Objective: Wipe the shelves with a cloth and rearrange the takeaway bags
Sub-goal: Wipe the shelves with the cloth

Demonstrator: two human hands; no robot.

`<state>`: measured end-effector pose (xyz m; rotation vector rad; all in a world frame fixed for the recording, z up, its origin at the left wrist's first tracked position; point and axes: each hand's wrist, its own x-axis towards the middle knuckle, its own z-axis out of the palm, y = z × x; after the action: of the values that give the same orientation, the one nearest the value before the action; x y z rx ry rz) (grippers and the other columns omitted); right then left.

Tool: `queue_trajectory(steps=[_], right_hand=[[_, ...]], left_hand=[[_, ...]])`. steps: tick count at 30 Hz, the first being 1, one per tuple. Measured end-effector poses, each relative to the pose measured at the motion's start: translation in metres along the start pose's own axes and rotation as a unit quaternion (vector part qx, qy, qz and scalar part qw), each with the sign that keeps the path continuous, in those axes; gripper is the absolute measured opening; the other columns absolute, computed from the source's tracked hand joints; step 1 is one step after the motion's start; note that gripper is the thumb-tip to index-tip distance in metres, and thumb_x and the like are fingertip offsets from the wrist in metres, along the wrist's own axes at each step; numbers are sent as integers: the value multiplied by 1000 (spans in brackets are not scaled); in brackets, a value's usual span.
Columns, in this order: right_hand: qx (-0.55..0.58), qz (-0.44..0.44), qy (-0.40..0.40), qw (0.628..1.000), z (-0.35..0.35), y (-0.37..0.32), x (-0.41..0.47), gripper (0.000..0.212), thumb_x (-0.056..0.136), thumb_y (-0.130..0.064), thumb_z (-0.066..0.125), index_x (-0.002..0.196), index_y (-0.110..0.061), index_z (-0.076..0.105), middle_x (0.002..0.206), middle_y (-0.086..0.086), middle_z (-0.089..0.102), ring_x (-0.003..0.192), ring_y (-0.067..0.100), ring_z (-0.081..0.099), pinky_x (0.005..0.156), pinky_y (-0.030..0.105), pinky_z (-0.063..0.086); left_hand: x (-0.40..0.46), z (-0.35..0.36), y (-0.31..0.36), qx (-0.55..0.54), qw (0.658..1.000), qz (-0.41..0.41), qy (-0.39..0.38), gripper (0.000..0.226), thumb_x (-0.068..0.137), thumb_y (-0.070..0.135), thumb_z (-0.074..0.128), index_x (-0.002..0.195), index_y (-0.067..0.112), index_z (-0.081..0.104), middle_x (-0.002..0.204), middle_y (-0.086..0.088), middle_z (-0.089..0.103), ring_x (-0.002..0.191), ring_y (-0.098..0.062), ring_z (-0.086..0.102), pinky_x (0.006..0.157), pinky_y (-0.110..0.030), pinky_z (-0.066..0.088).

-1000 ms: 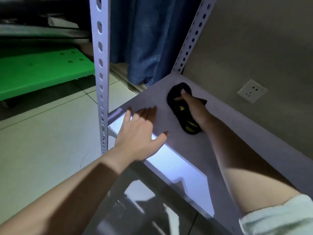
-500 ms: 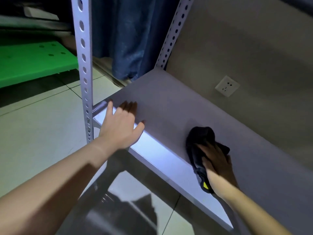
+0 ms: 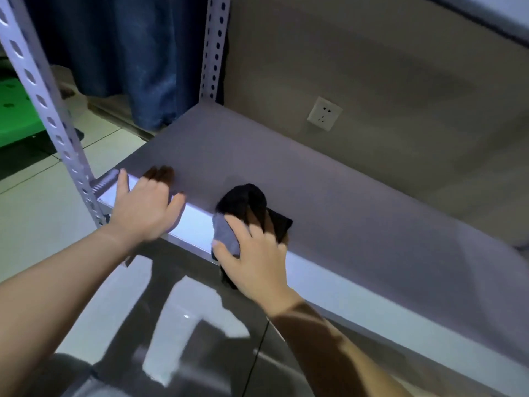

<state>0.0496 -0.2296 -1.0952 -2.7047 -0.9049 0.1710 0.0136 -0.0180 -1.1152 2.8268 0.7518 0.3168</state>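
Black cloth lies bunched at the front edge of the grey shelf, part of it draped over the lit front lip. On it presses the right hand, palm down, its fingers spread apart and laid flat across the fabric, the thumb out to the left at the lip; they press rather than curl round it. Just beside it, nearer the shelf's left end, the left hand rests flat on the same front edge, fingers straight and close together, tips on the shelf top, thumb angled toward the cloth, holding nothing. Both forearms reach in from the bottom of the view.

At the left front corner a pale perforated upright rises at a slant, and a second perforated post stands at the back corner. Behind that hangs a dark blue curtain. On the beige wall behind the shelf sits a white socket. A green platform shows at the far left on the tiled floor. No takeaway bags are in view.
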Motion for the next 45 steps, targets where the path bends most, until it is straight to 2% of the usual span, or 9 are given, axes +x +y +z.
queue_trajectory(steps=[4, 10, 13, 16, 21, 27, 32, 39, 45], right_hand=[[-52, -20, -6, 998, -7, 54, -35, 62, 84, -63, 38, 142, -46, 25, 141, -14, 36, 124, 19, 36, 98, 46, 27], [-47, 93, -24, 994, -28, 114, -73, 69, 75, -68, 26, 141, -51, 16, 144, -20, 31, 132, 15, 27, 109, 54, 16], [-30, 129, 7, 991, -26, 102, -60, 69, 75, -66, 24, 142, -49, 20, 152, -15, 27, 142, 21, 14, 110, 56, 16], [-5, 114, -10, 993, -16, 66, -19, 64, 82, -60, 31, 144, -48, 18, 155, -11, 22, 146, 23, 2, 112, 54, 19], [33, -7, -32, 999, 11, -18, 50, 65, 77, -55, 34, 140, -54, 18, 157, -16, 8, 145, 22, -3, 114, 57, 6], [151, -122, -159, 968, 15, -52, 95, 45, 84, -48, 37, 123, -68, 25, 143, -20, 39, 135, 18, 29, 114, 47, 21], [16, -179, -64, 982, 27, -64, 122, 49, 86, -48, 36, 133, -58, 28, 155, -17, 19, 145, 19, 5, 115, 52, 1], [-14, -169, -19, 985, 32, -68, 179, 58, 81, -57, 29, 138, -49, 31, 156, -10, 21, 144, 27, 14, 111, 59, 11], [9, -19, -37, 999, 11, -20, 203, 59, 85, -61, 29, 143, -49, 22, 159, -10, 11, 146, 26, 7, 113, 60, 4]], left_hand=[[-2, -4, -3, 3, 1000, 19, -4, 51, 97, 47, 31, 56, 18, 39, 60, 2, 44, 73, -18, 49, 114, -57, 11], [-7, -4, -3, -9, 999, 35, 7, 44, 97, 43, 39, 60, 20, 35, 63, 2, 42, 70, -19, 43, 110, -57, 22], [-17, -6, -11, -42, 997, 54, 35, 34, 94, 39, 46, 74, 14, 37, 74, -4, 42, 72, -22, 39, 90, -50, 40], [-29, -4, -17, -48, 997, 34, 51, 29, 93, 38, 49, 93, 10, 39, 92, -9, 48, 92, -30, 48, 98, -49, 40], [-41, 1, -25, 33, 999, 0, 25, 74, 96, 55, 28, 143, -1, 32, 147, -20, 40, 140, -34, 30, 117, -47, 23], [-58, 6, -43, 77, 997, 30, -7, 83, 95, 60, 13, 142, -5, 37, 147, -21, 40, 140, -33, 33, 116, -43, 17], [-57, 8, -42, 77, 997, 21, -9, 84, 95, 62, 13, 140, -3, 41, 145, -20, 43, 138, -33, 36, 116, -45, 20], [-54, 5, -43, 84, 996, 20, -6, 84, 93, 64, 16, 137, -1, 48, 140, -19, 49, 134, -33, 43, 114, -46, 27], [-52, 2, -36, 66, 998, -3, 1, 85, 91, 65, 18, 138, 1, 46, 143, -15, 47, 136, -29, 40, 117, -41, 24]])
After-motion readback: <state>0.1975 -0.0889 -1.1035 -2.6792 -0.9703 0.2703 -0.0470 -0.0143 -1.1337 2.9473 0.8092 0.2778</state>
